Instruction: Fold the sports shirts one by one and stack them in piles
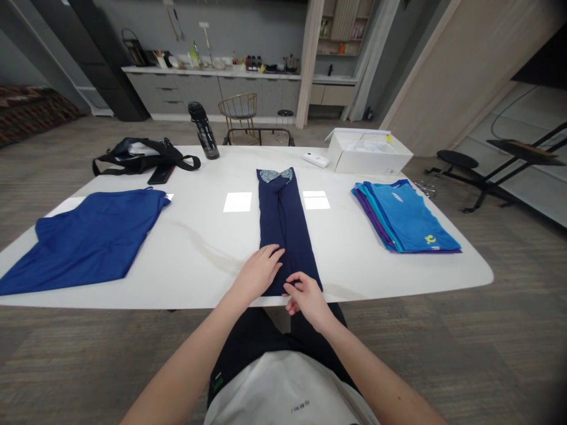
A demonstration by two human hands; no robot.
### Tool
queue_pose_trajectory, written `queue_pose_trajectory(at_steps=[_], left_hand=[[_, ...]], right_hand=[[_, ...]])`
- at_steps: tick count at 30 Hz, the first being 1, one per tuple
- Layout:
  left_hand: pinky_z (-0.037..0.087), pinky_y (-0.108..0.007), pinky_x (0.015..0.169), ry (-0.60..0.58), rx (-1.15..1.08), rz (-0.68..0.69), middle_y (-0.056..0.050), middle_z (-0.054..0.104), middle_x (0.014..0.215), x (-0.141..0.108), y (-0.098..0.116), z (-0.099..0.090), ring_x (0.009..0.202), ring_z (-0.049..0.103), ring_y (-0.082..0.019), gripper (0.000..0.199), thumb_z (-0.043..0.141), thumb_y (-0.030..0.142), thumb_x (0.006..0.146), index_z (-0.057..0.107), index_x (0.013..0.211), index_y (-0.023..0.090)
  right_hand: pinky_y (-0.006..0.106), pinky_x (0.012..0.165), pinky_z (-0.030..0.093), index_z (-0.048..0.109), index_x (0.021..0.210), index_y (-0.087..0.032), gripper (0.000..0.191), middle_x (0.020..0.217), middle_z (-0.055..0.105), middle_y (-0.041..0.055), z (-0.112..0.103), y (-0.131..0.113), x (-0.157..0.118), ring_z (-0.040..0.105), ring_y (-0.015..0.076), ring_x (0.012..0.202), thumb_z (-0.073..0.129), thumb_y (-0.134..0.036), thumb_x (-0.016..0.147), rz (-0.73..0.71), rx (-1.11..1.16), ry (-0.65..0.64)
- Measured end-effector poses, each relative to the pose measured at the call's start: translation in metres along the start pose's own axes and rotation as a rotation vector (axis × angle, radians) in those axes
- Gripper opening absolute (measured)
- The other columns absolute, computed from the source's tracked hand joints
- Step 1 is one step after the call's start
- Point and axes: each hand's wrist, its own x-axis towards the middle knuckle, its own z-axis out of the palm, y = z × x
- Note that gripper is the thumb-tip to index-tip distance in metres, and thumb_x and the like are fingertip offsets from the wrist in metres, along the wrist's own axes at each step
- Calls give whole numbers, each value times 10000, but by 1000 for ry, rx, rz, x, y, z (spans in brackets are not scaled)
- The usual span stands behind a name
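Observation:
A dark navy garment (295,221) lies in front of me, folded into a long narrow strip with patterned grey lining showing at its far end. My left hand (261,268) rests on the left side of its near part, fingers stretched over the cloth. Close to the garment's near end, my right hand (305,295) has loosely bent fingers that are apart, with nothing visible between them. Whether its fingertips touch the fabric is hard to see. To the left a blue garment (101,236) is spread out. On the right sits a stack of folded blue, teal and purple shirts (407,215).
The white table (199,254) also carries a black bag (146,154), a phone (161,174), a dark bottle (204,131), a small white device (316,159) and a white box (370,154). Its near edge runs just before my body. Chairs stand beyond it.

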Motion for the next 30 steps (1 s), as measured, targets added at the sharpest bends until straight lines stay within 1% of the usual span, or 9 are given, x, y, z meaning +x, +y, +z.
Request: queue_pose_trajectory(at_steps=[3, 7, 13, 15, 17, 21, 25, 27, 30], left_hand=[[388, -435, 1174, -60, 51, 21, -145, 440, 1561, 11, -11, 16, 1442, 417, -260, 506, 473, 335, 1027, 435, 1501, 165], [324, -496, 1208, -108, 99, 71, -145, 353, 1616, 3, -15, 35, 1499, 326, -271, 573, 438, 410, 1037, 353, 1556, 185], [283, -523, 1220, -93, 155, 64, -115, 300, 1642, -11, -1, 34, 1520, 275, -287, 587, 445, 420, 1032, 330, 1570, 215], [282, -530, 1220, -95, 146, 59, -119, 316, 1635, -13, 4, 31, 1513, 291, -289, 574, 460, 403, 1029, 353, 1558, 209], [295, -525, 1218, -85, 112, 55, -127, 345, 1620, -15, 7, 27, 1500, 326, -279, 555, 470, 382, 1028, 379, 1540, 189], [339, -449, 1216, -54, -1, 101, -96, 468, 1554, -28, 9, 21, 1448, 421, -211, 442, 452, 317, 1039, 482, 1461, 191], [363, -474, 1200, -50, -29, 123, -93, 484, 1543, -43, 13, 20, 1441, 428, -233, 447, 492, 308, 1025, 485, 1457, 194], [368, -505, 1185, -60, -28, 126, -91, 496, 1532, -46, 16, 21, 1436, 430, -253, 444, 507, 289, 1018, 489, 1453, 203], [441, -487, 1094, -79, -44, 84, -74, 601, 1403, -42, 22, 19, 1313, 531, -251, 339, 497, 254, 1021, 582, 1348, 226]], right_hand=[[235, 386, 508, 571, 986, -190, 448, 748, 697, 7, 3, 4, -2, 628, 133, 448, 682, -573, 780, 3, -7, -7], [227, 364, 485, 607, 991, -171, 441, 766, 693, 13, 0, 5, -3, 618, 128, 430, 643, -573, 814, 24, -74, -26], [231, 369, 444, 660, 1148, -202, 323, 618, 638, -36, -14, -7, -10, 575, 133, 397, 564, -405, 917, 66, -406, -98], [250, 448, 469, 700, 1127, -222, 271, 593, 621, -37, -21, -17, -14, 585, 139, 445, 563, -364, 940, -45, -588, -96], [285, 583, 510, 732, 1062, -234, 211, 643, 643, -16, -29, -27, -17, 627, 159, 568, 590, -346, 952, -248, -755, -58], [390, 888, 510, 728, 1081, -233, 171, 1009, 713, 66, -48, -36, -19, 655, 232, 961, 665, -305, 939, -632, -982, -25], [478, 1066, 414, 664, 1259, -249, 304, 1361, 621, 92, -60, -27, -19, 521, 281, 1281, 644, -241, 956, -815, -1140, -98], [473, 1065, 405, 657, 1273, -262, 298, 1349, 631, 77, -61, -24, -19, 514, 268, 1279, 583, -210, 989, -847, -1179, -129], [420, 961, 439, 686, 1205, -261, 246, 1150, 695, 61, -58, -26, -14, 580, 231, 1098, 535, -220, 1016, -820, -1194, -159]])
